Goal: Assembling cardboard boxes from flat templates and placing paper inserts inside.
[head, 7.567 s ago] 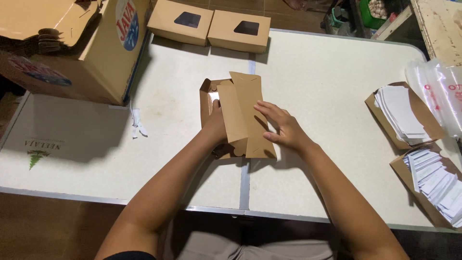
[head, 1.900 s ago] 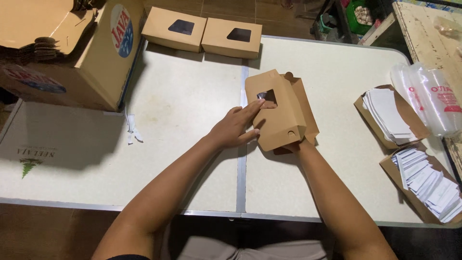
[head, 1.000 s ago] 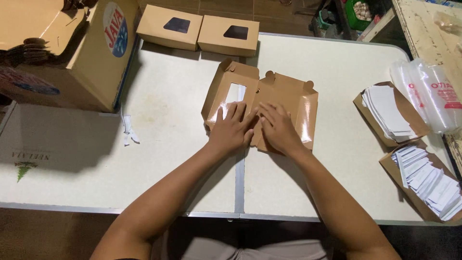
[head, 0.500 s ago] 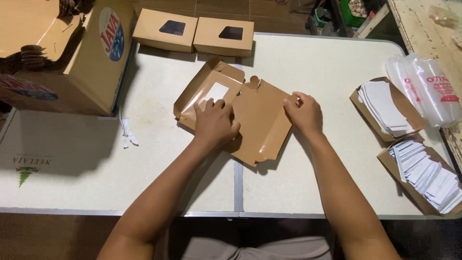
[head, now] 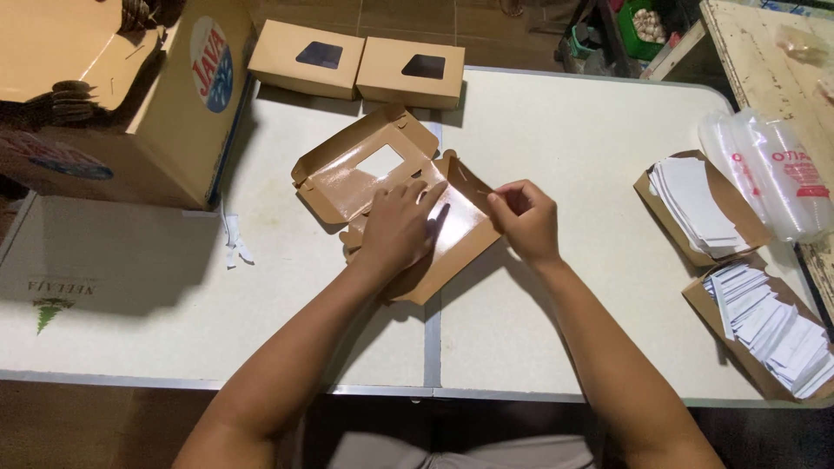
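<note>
A brown cardboard box (head: 347, 178) lies unfolded on the white table (head: 565, 130), glossy inside up, its lid with a cut-out window pointing to the far left. My left hand (head: 398, 227) lies flat on the box's base with fingers spread, pressing it down. At the box's right edge my right hand (head: 524, 219) pinches a side flap between thumb and fingers.
Two closed brown window boxes (head: 306, 59) (head: 412, 71) stand at the table's far edge. A large printed carton (head: 174, 104) sits far left, a flattened carton (head: 95, 260) beside it. At the right are two trays of white paper slips (head: 699, 204) (head: 769, 326) and a stack of clear plastic (head: 764, 169).
The box has turned a little and lies flatter. My left hand has slid onto the base, and my right hand has closed from a flat press into a pinch on the right flap.
</note>
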